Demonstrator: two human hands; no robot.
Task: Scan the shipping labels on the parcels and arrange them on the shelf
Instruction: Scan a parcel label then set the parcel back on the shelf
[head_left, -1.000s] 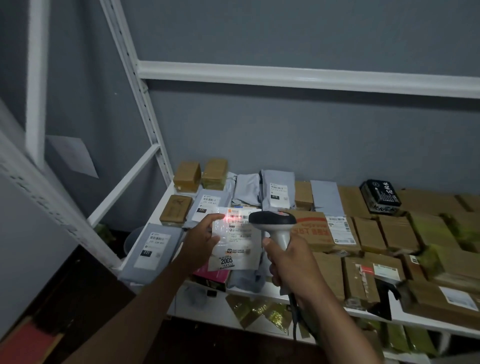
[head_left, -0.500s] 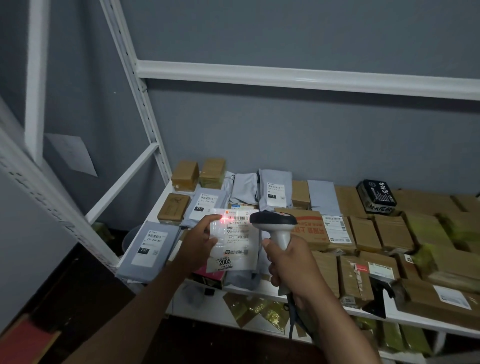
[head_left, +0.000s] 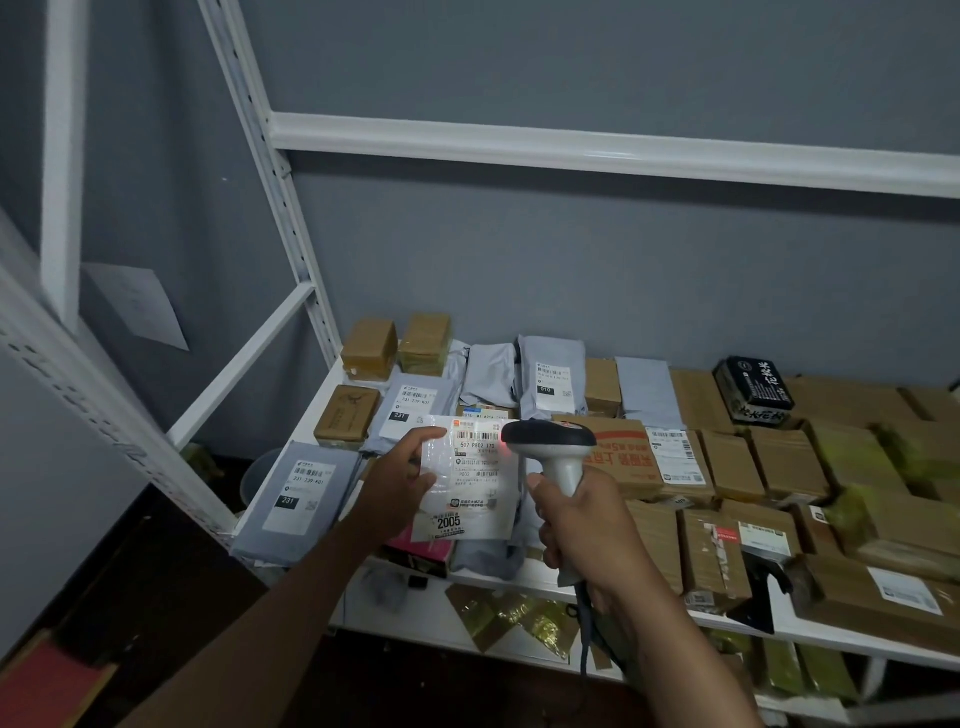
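Gripping parcel (head_left: 467, 483) — left hand (head_left: 397, 480) | right hand (head_left: 576, 525) clenches scanner (head_left: 553, 452) — just right of label

Both forearms reach forward over the shelf's front edge: left hand (head_left: 397, 480) pinching a parcel (head_left: 467, 483), right hand (head_left: 579, 525) wrapped around a scanner (head_left: 553, 452) handle.

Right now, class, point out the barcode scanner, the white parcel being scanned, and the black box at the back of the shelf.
barcode scanner (head_left: 550, 441), head view, on its dark head.
white parcel (head_left: 470, 486), head view, on its label.
black box (head_left: 753, 389), head view, on its printed top.
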